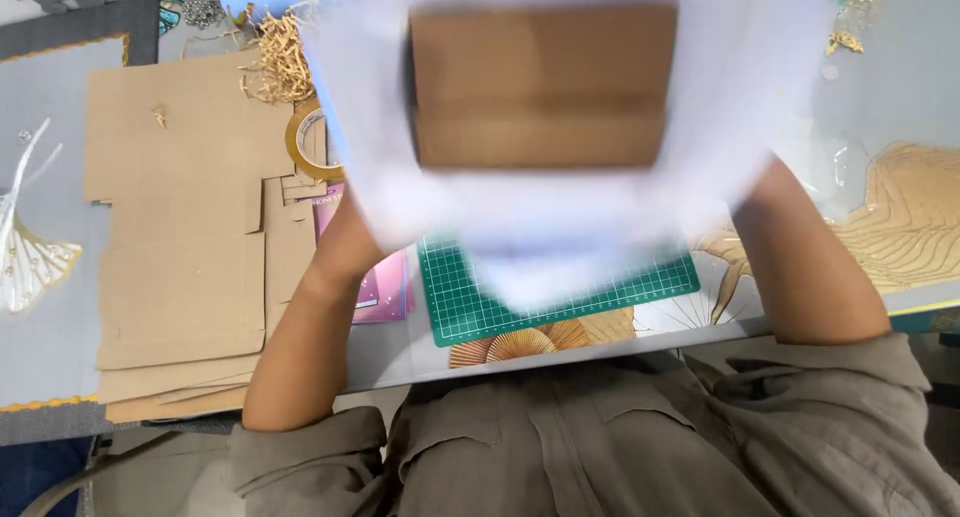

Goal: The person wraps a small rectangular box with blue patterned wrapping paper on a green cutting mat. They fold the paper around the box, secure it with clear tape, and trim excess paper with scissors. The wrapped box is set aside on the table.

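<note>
Overhead, blurred white bag (560, 247), brown box (540, 87) inside

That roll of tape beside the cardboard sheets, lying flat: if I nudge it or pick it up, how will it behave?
The tape roll lies flat on its side on the flattened cardboard, so a nudge would probably slide it, not roll it. Stood on edge, its round shape would likely roll. It looks like a rigid ring with an open centre, probably light and easy to hook with a finger.
</note>
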